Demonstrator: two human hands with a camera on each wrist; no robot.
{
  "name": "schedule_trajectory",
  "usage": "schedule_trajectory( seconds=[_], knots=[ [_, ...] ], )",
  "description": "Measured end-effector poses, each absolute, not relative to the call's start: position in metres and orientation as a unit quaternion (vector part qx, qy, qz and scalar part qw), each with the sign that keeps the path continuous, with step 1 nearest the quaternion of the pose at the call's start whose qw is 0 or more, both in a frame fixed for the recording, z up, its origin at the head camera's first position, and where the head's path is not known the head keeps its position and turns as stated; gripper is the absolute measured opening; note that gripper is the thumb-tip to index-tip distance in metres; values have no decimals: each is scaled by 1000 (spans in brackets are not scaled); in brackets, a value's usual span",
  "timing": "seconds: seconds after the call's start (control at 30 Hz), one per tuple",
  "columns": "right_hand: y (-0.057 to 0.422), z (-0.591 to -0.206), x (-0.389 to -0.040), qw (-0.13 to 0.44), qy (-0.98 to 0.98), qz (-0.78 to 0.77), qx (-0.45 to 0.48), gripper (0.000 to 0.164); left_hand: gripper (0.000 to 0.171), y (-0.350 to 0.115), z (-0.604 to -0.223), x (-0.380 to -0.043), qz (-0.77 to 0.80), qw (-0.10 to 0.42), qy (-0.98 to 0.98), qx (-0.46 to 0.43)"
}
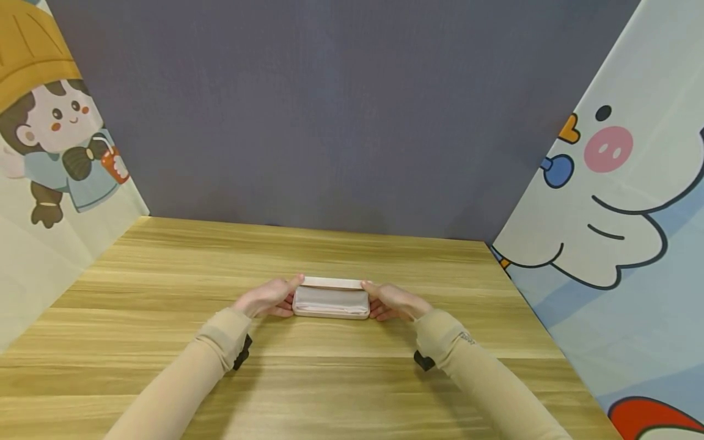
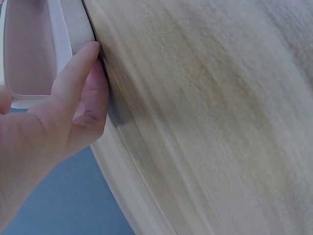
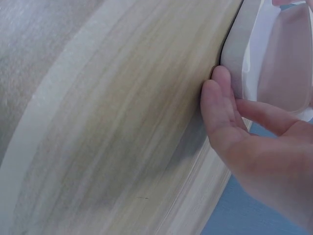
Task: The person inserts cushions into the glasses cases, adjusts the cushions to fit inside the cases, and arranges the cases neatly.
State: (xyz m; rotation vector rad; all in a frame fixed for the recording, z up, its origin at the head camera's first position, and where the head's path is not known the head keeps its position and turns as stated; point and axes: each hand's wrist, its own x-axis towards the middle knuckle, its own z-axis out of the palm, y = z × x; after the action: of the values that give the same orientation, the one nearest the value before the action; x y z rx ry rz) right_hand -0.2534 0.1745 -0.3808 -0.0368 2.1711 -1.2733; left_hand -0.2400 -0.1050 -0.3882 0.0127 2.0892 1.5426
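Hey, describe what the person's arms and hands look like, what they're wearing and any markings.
Both arms wear snug beige sleeves: the left sleeve and the right sleeve end at the wrists. The right one has a small dark marking near its cuff, too small to read. A small black device sits under each wrist. The left hand and right hand are bare, with no gloves or rings visible.

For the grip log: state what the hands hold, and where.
A pale oblong case, gripped at its two short ends: left hand on one, right hand on the other.

bright, even light | soft shadows | wrist views blurred (close range)
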Motion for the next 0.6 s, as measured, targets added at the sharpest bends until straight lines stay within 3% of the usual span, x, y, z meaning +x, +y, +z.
schedule_trajectory(
  seconds=[0.6],
  knots=[
    [175, -380, -256, 322, 819, -474, -27, 54, 55, -106, -387, -239, 578, 281, 766, 22]
  ],
)
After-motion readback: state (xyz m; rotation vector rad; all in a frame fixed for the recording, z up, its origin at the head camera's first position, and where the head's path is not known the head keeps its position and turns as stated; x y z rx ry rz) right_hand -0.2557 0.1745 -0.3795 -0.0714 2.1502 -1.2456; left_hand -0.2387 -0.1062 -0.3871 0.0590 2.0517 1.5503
